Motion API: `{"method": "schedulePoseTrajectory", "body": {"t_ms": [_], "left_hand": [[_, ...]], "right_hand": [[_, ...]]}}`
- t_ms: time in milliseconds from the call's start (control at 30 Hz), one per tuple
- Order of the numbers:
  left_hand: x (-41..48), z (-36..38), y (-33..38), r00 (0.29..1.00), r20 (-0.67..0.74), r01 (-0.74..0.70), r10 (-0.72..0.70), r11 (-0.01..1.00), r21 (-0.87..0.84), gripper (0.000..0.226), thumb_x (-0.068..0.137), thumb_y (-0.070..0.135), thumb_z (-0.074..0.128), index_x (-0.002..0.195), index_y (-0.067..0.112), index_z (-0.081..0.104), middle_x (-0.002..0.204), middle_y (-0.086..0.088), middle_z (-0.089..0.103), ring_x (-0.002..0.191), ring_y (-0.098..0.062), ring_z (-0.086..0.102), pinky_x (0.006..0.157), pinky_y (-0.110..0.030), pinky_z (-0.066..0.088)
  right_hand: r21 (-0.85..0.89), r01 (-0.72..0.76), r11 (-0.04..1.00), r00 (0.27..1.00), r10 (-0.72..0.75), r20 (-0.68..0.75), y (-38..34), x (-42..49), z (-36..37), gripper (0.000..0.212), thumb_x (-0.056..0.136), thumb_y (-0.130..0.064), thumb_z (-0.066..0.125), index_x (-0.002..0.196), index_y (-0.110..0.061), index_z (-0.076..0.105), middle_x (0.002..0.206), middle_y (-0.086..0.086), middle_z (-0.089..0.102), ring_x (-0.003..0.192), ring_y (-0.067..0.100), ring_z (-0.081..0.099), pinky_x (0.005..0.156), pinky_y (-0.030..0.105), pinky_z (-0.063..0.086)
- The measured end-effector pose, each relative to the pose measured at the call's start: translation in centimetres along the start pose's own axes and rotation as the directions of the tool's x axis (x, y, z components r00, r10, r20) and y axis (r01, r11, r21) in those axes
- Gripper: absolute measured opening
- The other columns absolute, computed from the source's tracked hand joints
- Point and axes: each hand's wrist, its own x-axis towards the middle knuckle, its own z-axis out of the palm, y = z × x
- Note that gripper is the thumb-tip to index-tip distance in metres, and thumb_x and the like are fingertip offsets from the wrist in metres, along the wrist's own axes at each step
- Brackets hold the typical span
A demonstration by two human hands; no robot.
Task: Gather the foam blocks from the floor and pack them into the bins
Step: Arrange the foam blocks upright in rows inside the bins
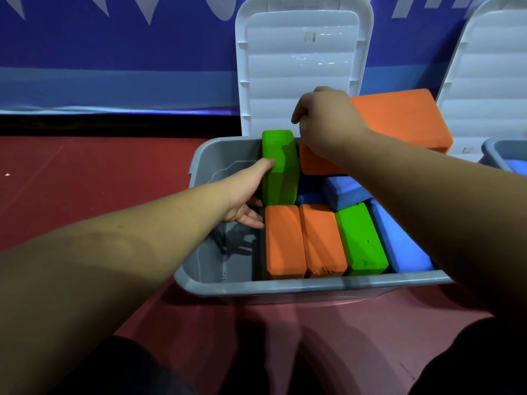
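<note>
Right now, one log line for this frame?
left hand touches rear green block | right hand holds raised orange block over bin | lid upright

The view was dim overall. Glare streaked the white lid point(302, 61) beyond the fingers point(252, 221); hand shadows darkened the floor of the grey bin point(285, 285) beneath them. Wide-angle distortion bowed the edges.
</note>
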Motion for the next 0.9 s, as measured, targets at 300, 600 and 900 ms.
{"method": "schedulePoseTrajectory", "body": {"t_ms": [300,600,900], "left_hand": [[2.3,1.0,-1.3,0.995,-0.092,0.063,-0.04,0.964,0.258,0.062,0.101,0.061,0.056,0.142,0.014,0.053,0.142,-0.015,0.058,0.104,-0.031,0.074,0.059,-0.032,0.063],[2.6,3.0,0.4,0.974,-0.225,0.119,0.035,0.767,0.63,0.039,0.112,0.033,0.049,0.147,0.015,0.054,0.11,-0.026,0.075,0.09,-0.034,0.076,0.088,-0.042,0.063],[0.7,2.7,3.2,0.747,-0.288,-0.318,0.599,0.702,0.637,0.025,0.096,0.022,0.054,0.109,0.014,0.073,0.109,-0.008,0.074,0.096,-0.031,0.07,0.083,-0.04,0.059]], "right_hand": [[-0.103,0.039,0.994,0.999,-0.041,-0.016,2.3,-0.6,-0.5,0.037,0.087,-0.014,0.048,0.104,-0.029,0.077,0.116,0.005,0.062,0.112,0.038,0.051,0.092,0.043,0.048],[-0.039,0.027,0.999,0.999,-0.028,-0.023,3.2,-1.2,-1.3,0.037,0.087,-0.011,0.046,0.102,-0.019,0.078,0.115,0.009,0.061,0.112,0.033,0.056,0.093,0.041,0.049],[-0.205,-0.216,0.955,0.968,0.181,-0.174,6.3,-3.6,-4.5,0.034,0.094,-0.03,0.05,0.118,-0.018,0.07,0.125,0.014,0.055,0.115,0.041,0.045,0.097,0.045,0.042]]}}
